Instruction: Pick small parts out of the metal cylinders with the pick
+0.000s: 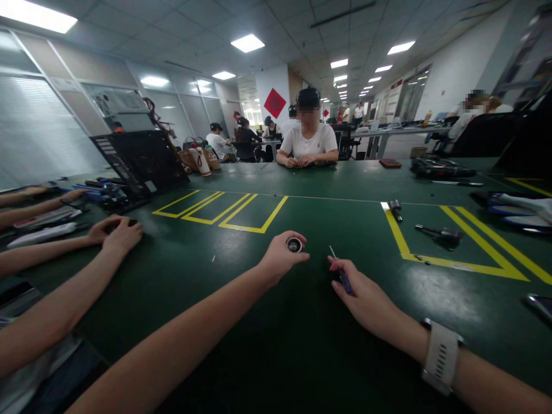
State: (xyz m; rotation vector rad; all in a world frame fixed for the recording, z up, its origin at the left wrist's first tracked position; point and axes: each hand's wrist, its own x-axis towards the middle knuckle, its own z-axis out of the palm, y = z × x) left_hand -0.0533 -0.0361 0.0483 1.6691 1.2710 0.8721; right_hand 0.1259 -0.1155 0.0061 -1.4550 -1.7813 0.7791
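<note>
The head view shows a long table (241, 253) with a dark green top, dulled by a pale glare at the right. Yellow tape (242, 229) outlines narrow bays on the far left part of the top, and more of it frames another bay at the right.

Above the near part of the table, the left hand (282, 256) has its fingers closed around a small round part (294, 245), its open end showing a light rim and a dark inside. Just to the right, the right hand (357, 290) grips a slim screwdriver (342, 276) in its fingers, the thin shaft pointing up and away; a pale watch strap (441, 356) circles that wrist.

Inside the right bay lies a dark tool with a thin shaft (444, 233), and a small black part (394, 210) lies at the tape's upper left end. An open black computer case (140, 161) stands at the far left, near a co-worker's hands (118, 233).

Across the table sits a person in a white shirt (308, 141). Behind stretches a long office with ceiling light panels (247, 43), a red diamond-shaped decoration (275, 103) on a pillar, and more people at desks.
</note>
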